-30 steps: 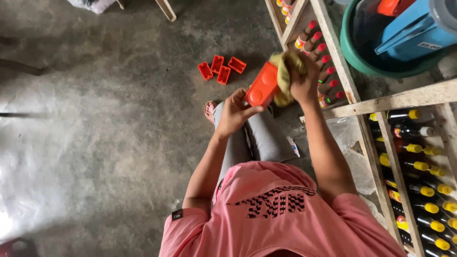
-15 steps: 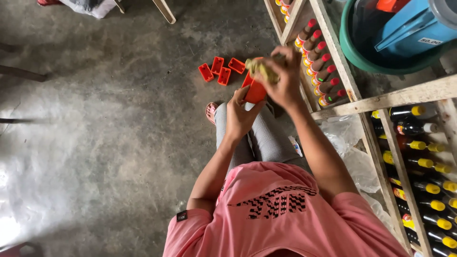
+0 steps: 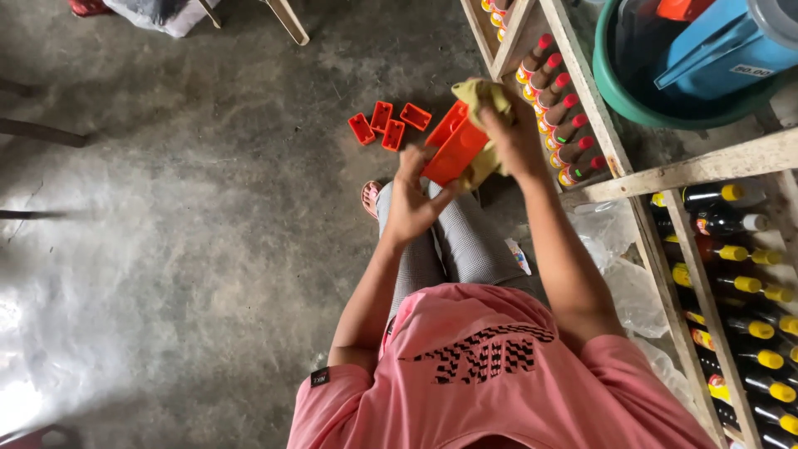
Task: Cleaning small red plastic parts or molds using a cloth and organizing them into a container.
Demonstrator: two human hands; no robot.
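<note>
Seen from the head camera, looking straight down: a person in a pink shirt (image 3: 490, 374) and checked trousers (image 3: 453, 245) stands on a grey concrete floor (image 3: 183, 216).

The left hand (image 3: 411, 204) grasps the lower edge of an orange plastic tray (image 3: 453, 145), fingers closed on its rim, holding it tilted above the knees. The right hand (image 3: 515, 137) is clenched around a yellow cloth (image 3: 482, 96), pressing it against the tray's upper end. The cloth and the right hand cover that end of the tray, so its full shape cannot be made out, and what lies inside it is hard to tell.

At about ten o'clock from the tray, four small orange trays (image 3: 386, 126) lie together on the floor, just beside one another. One sandalled foot (image 3: 371, 198) shows below the left hand; the other foot is hidden by the legs.

At three o'clock stands a wooden shelf (image 3: 598, 125) holding a row of dark bottles with red caps (image 3: 561, 108). Lower down, at five o'clock, are bottles with yellow caps (image 3: 748, 287), cut off by the right edge. At one o'clock a green basin (image 3: 640, 104) holds a blue box (image 3: 715, 54), both cropped by the top edge. Crumpled clear plastic (image 3: 628, 283) lies by the shelf base.

A wooden leg (image 3: 287, 18) and pale cloth (image 3: 158, 12) are cut off at the top edge. The floor is stained, with a bright patch of glare at eight o'clock.
</note>
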